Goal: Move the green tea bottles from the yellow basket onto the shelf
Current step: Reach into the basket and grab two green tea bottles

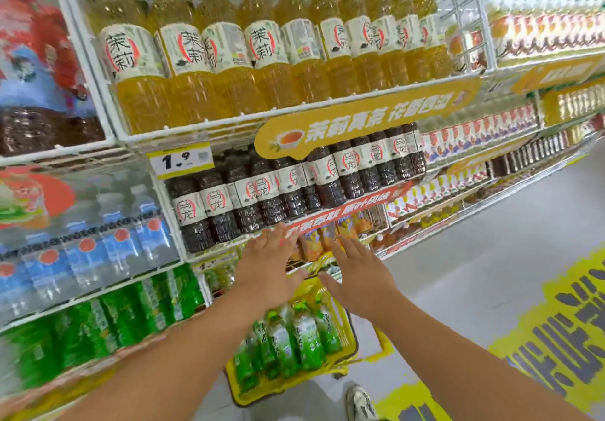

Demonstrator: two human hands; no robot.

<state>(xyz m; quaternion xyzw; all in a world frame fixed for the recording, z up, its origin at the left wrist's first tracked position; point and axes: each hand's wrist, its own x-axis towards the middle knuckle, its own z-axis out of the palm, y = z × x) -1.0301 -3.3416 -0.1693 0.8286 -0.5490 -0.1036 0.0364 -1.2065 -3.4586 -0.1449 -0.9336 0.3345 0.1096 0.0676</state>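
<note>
Reaching forward at lower centre of the frame: left hand (266,265) and right hand (358,273), both flat with fingers spread wide, holding nothing, a narrow gap between them. Green tea bottles (288,342) lie in the yellow basket (348,332) on the floor, directly below the hands. Shelf (203,122) edge (white wire) runs at left; open grey aisle floor (474,257) lies at right.

Both hands, left (266,265) and right (358,271), hang flat and empty in open air above the basket (348,329). The basket's top is open, with green bottles (304,338) packed inside. Along the shelf (203,119) front edge, full rows of yellow bottles (229,60) and dark bottles (278,191) block entry.
</note>
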